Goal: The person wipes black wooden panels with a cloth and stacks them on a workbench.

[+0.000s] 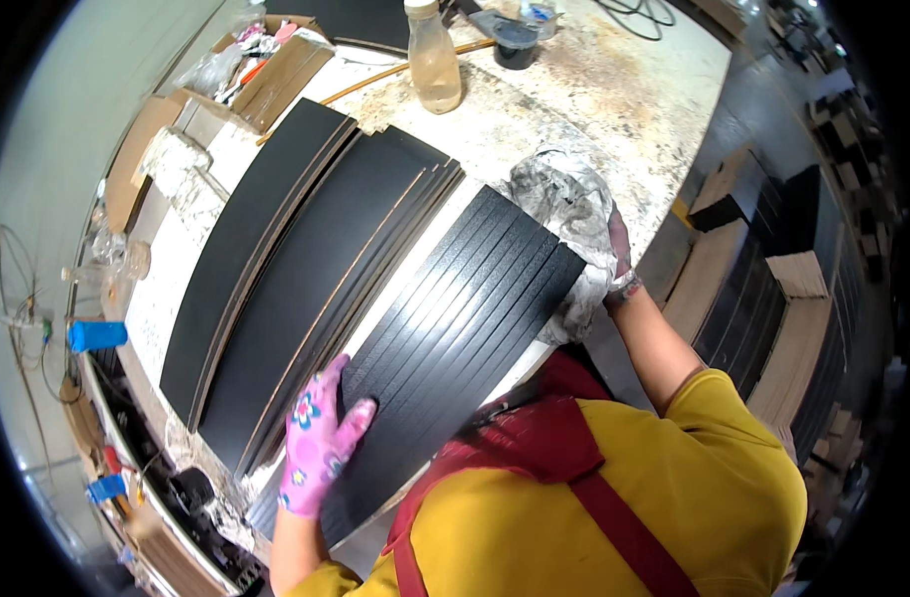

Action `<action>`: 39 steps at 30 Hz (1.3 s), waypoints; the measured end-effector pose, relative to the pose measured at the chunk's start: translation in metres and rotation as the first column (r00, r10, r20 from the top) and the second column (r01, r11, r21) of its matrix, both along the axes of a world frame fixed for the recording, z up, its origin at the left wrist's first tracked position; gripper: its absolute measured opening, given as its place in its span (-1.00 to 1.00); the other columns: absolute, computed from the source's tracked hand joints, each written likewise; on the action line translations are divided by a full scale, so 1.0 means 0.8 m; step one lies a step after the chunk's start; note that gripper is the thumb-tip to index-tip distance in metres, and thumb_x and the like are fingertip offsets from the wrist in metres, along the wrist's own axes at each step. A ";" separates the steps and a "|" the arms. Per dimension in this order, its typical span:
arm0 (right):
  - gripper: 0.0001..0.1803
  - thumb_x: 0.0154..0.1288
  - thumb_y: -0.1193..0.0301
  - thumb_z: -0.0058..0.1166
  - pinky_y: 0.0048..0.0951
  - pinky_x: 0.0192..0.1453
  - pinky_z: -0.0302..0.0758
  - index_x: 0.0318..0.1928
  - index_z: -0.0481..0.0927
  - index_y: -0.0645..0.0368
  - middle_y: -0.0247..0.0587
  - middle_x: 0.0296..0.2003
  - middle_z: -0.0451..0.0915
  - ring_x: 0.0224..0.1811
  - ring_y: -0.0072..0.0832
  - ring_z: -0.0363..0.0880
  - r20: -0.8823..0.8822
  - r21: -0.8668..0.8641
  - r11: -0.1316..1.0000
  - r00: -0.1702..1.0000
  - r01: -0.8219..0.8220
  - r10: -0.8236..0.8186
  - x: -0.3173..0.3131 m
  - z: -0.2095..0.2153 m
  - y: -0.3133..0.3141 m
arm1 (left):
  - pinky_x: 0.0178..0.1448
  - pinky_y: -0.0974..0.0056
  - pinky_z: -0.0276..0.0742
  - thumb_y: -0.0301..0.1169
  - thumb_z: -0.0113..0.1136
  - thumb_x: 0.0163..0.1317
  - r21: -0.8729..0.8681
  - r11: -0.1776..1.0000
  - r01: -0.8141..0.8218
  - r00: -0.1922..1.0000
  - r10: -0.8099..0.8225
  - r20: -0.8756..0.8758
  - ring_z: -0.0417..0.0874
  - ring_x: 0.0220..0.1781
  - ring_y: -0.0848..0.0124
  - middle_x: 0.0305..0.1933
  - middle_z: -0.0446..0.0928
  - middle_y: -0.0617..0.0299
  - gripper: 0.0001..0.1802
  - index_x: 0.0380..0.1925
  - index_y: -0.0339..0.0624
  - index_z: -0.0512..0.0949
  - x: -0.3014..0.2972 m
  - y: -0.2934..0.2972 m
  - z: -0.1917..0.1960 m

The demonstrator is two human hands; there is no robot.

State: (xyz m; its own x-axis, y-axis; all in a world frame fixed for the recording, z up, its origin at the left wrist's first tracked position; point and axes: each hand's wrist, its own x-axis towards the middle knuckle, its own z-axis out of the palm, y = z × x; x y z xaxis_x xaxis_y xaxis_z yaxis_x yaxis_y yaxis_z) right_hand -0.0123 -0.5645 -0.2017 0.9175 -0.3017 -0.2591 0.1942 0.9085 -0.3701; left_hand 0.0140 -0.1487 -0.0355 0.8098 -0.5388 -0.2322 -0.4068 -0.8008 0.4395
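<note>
A row of narrow black boards [455,308] lies packed edge to edge on the worktable, glossy on top. My left hand [318,438], in a pink flowered glove, holds the row's left edge, its thumb over the top face. At the far right end, my right hand [620,244] wears a dark-stained glove and grips a crumpled white rag [564,194] smeared with black. The rag touches the board ends and hides most of those fingers. To the left lie two more stacks of wide black boards [336,249] and black panels [261,229].
On the light, stained worktable [664,109] stand a bottle of cloudy liquid [433,65] and a cup of black liquid [515,45]. A thin stick [375,78] lies behind the stacks. A cardboard box [276,80] holds scraps. Stacked boards [714,298] stand on the right.
</note>
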 end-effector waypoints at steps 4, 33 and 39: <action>-0.34 0.33 0.01 -0.13 -0.09 0.22 0.42 0.29 0.23 0.16 -0.03 0.16 0.39 0.14 -0.16 0.44 0.133 -0.277 0.959 0.991 0.069 -0.033 -0.031 0.107 -0.012 | 0.17 0.02 0.33 -0.14 0.14 0.12 0.093 0.988 -0.122 0.986 0.110 0.124 0.46 0.05 -0.06 0.04 0.45 -0.15 -0.25 0.26 -0.28 0.21 -0.046 0.055 -0.010; -0.86 0.30 0.32 -0.08 -0.22 -0.25 0.51 -0.28 0.46 0.09 -0.13 -0.34 0.51 -0.34 -0.25 0.56 -0.316 -0.526 -0.725 0.894 -0.444 -0.318 0.071 0.210 0.147 | 0.20 -0.04 0.20 -0.22 0.24 -0.03 0.075 0.984 -0.161 0.967 0.142 0.212 0.37 0.03 -0.04 -0.01 0.41 -0.06 -0.07 0.35 -0.25 0.07 -0.066 0.084 -0.029; -0.85 0.24 0.35 -0.09 -0.17 -0.17 0.50 -0.26 0.50 0.11 -0.01 -0.29 0.52 -0.27 -0.07 0.57 -0.242 -0.498 -0.799 0.939 -0.336 -0.244 0.071 0.202 0.145 | 0.23 -0.01 0.19 -0.16 0.24 -0.01 0.094 0.981 -0.167 0.966 0.144 0.214 0.41 0.02 0.01 0.05 0.43 -0.04 -0.11 0.28 -0.35 0.14 -0.068 0.082 -0.023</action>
